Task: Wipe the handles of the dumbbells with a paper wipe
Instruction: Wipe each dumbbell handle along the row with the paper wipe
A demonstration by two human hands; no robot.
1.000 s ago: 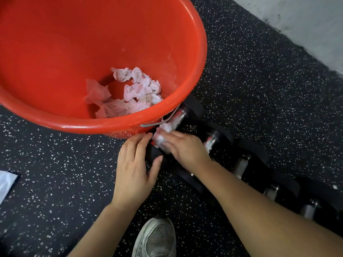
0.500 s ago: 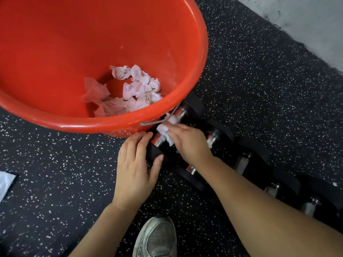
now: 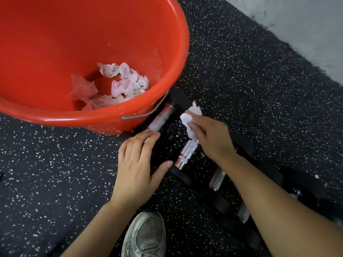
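Observation:
Several black dumbbells lie in a row on the speckled floor, chrome handles showing. The first dumbbell's handle (image 3: 160,117) lies bare beside the red bucket. My right hand (image 3: 211,138) is closed on a crumpled white paper wipe (image 3: 191,117), held over the upper end of the second dumbbell's handle (image 3: 186,154). My left hand (image 3: 137,164) rests flat with fingers apart on the near black end of the first dumbbell, holding nothing. My right forearm covers parts of the dumbbells further right, such as the third handle (image 3: 217,178).
A large red bucket (image 3: 167,43) with a wire handle holds several used crumpled wipes (image 3: 122,82) and stands touching the first dumbbell. My grey shoe (image 3: 145,236) is at the bottom. A pale wall (image 3: 306,25) borders the floor at top right.
My right hand has moved with the wipe off the first dumbbell's handle, rightwards to the second dumbbell. The first handle is now uncovered. My left hand has stayed put.

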